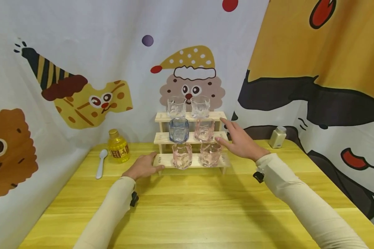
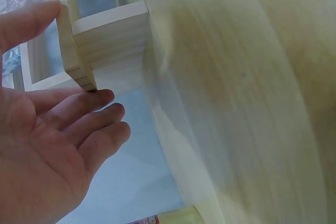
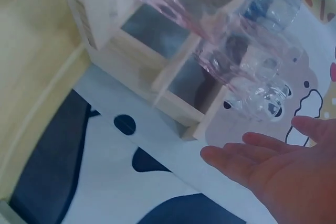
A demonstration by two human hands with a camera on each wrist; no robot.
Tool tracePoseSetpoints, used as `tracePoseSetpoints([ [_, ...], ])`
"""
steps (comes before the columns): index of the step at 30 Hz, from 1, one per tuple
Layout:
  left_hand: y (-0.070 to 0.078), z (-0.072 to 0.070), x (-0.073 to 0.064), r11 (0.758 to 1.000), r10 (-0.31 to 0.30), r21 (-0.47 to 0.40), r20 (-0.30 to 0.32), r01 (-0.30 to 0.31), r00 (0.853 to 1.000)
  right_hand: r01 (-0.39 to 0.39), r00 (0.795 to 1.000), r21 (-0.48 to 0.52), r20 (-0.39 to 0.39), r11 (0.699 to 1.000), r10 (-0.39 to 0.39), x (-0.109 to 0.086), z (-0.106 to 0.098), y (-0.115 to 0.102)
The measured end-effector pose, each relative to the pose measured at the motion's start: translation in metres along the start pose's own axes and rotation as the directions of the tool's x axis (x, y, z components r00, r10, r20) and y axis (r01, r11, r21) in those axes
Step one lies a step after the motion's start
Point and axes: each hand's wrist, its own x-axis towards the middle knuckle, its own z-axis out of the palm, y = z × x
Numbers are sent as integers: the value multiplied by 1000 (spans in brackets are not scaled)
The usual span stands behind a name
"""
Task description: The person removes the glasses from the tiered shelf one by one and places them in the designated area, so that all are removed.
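A three-tier wooden display stand (image 1: 166, 159) holds several faceted drinking glasses: clear glasses (image 1: 176, 108) on top, a blue glass (image 1: 179, 130) beside a pink glass (image 1: 204, 130) in the middle, and pink glasses (image 1: 182, 156) below. My left hand (image 1: 144, 166) grips the left end of the lowest board, thumb at its front edge; in the left wrist view the index fingertip is hidden behind the board (image 2: 79, 69). To the right of the stand, my right hand (image 1: 241, 140) has its fingers spread. Its fingertips (image 3: 210, 153) appear just apart from the wood in the right wrist view.
On the left of the table (image 1: 187, 214) stand a yellow bottle (image 1: 119, 147) and, beside it, a white spoon (image 1: 101, 164). A small jar with a pale lid (image 1: 277, 137) stands at the back right. A printed curtain (image 1: 112, 27) hangs close behind the stand.
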Motion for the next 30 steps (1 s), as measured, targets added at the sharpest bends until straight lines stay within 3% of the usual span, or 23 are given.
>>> tracePoseSetpoints([
  [14,-1,-5,4,999,24,-22,16,-23,1000,9,1000,-12,-11,1000,-9,51,-18,-12],
  [21,-5,-7,6,999,44,3,15,-44,999,-41,999,75,-29,996,43,83,-10,-18],
  [30,-7,-6,10,999,33,-17,28,-32,999,-129,990,116,-36,985,133,114,-8,-26],
])
